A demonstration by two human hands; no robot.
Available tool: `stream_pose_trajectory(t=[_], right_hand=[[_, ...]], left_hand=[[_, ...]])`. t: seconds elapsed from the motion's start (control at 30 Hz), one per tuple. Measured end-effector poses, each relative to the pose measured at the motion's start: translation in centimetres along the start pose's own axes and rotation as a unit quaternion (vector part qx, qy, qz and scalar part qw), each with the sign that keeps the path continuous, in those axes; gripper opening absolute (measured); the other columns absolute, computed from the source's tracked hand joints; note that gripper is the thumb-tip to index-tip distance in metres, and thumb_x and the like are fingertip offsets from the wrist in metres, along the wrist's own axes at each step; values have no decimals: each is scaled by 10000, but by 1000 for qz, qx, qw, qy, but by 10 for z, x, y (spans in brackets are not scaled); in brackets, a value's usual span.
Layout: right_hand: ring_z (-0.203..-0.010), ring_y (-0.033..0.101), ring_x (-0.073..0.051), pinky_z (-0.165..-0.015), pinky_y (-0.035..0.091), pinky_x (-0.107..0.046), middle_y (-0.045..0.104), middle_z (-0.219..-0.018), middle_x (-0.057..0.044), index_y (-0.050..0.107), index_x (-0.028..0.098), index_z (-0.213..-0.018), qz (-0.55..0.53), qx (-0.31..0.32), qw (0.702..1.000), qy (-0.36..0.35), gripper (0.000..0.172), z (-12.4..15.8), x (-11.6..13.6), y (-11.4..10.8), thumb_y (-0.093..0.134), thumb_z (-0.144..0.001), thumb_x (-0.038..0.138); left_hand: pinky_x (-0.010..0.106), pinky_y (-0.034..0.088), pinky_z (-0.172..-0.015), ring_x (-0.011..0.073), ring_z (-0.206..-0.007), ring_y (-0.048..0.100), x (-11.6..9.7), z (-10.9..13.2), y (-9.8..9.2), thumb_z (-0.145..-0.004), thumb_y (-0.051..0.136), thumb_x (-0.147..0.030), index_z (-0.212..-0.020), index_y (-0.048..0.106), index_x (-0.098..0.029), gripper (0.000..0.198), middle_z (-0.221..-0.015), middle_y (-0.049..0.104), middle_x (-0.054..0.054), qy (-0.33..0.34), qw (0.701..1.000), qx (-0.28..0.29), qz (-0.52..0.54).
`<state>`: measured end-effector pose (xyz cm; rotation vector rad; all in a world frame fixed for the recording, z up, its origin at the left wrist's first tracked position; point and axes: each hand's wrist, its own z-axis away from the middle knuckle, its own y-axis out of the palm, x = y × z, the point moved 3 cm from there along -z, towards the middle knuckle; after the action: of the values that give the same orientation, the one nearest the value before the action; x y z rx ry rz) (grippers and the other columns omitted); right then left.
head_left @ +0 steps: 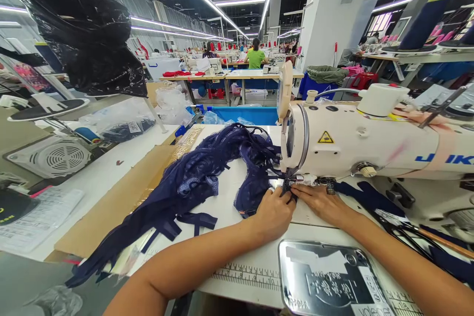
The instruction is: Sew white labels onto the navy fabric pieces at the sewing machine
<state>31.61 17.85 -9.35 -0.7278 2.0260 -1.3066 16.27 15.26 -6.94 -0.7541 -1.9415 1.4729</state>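
A navy lace bra (254, 187) lies at the needle end of a cream sewing machine (340, 138), one edge of it under the presser foot (288, 180). My left hand (276, 210) is closed on the bra's edge just in front of the foot, fingers curled. Close by on the right, my right hand (320, 202) lies low with its fingers stretched toward the foot, fingertips at the cloth. A chain of more navy lace bras (200, 163) is heaped behind and to the left, its straps trailing off the table's left side.
A metal tin lid (329, 279) rests on the table's front, over a printed ruler (252, 276). Black scissors (403, 234) and navy pieces lie under the machine arm. Cardboard (122, 202) edges the left side; a black plastic bag (81, 24) hangs above. A person in green (255, 57) sits farther off.
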Motion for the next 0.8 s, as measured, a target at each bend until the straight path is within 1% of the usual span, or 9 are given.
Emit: stream_pose_trajectory(t=[0.17, 0.27, 0.4, 0.5, 0.67, 0.73, 0.8], right_hand=[[-991, 605, -221, -797, 531, -369, 584, -1194, -128, 542, 140, -1188, 15, 1, 1000, 1, 487, -2, 1, -3, 352, -768, -19], [-969, 616, -237, -755, 548, -376, 583, -1191, -136, 542, 126, -1189, 32, 6, 999, 11, 492, -4, 1, -4, 346, -762, -21], [-935, 629, -222, -742, 551, -346, 623, -1134, -121, 560, 138, -1171, 28, 9, 1000, 5, 480, -8, 2, -11, 343, -769, -11], [-908, 635, -211, -726, 549, -327, 647, -1094, -104, 577, 167, -1151, 23, 3, 1000, 15, 467, -10, 2, -15, 352, -776, 1], [-830, 649, -218, -691, 546, -351, 662, -1052, -108, 567, 188, -1174, 9, 13, 998, 54, 446, -9, -1, -8, 367, -801, 47], [-823, 651, -218, -681, 545, -353, 662, -1052, -102, 565, 202, -1182, 6, 16, 997, 71, 437, -8, -3, -5, 373, -811, 71], [-825, 650, -217, -688, 544, -344, 663, -1050, -101, 579, 194, -1167, 3, 11, 997, 73, 410, -8, -3, -5, 391, -816, 95]], left_hand=[[357, 415, -617, 236, -846, 508, 1, -4, 0, -823, 435, -127, -957, 580, -92, 200, -981, 612, 93, -3, 1000, -3, -5], [356, 416, -616, 237, -840, 518, 1, -6, 0, -826, 436, -123, -953, 583, -87, 198, -978, 619, 86, -6, 1000, -5, -8], [355, 415, -609, 234, -828, 532, 1, -9, -2, -829, 429, -111, -959, 585, -73, 207, -972, 625, 91, -7, 1000, -4, -17], [359, 413, -617, 234, -820, 538, 1, -11, -2, -825, 433, -100, -997, 576, -48, 230, -950, 632, 104, -4, 1000, -8, -26], [357, 401, -636, 225, -810, 540, -3, -12, -1, -823, 444, -97, -1040, 556, -18, 257, -912, 643, 116, -5, 999, -8, -36], [350, 388, -636, 220, -823, 536, -3, -10, -2, -831, 442, -107, -1051, 553, -36, 257, -942, 646, 115, -8, 1000, -5, -30], [347, 372, -647, 214, -844, 531, 0, -5, -4, -837, 437, -106, -1057, 553, -70, 251, -974, 648, 102, -9, 1000, -4, -16]])
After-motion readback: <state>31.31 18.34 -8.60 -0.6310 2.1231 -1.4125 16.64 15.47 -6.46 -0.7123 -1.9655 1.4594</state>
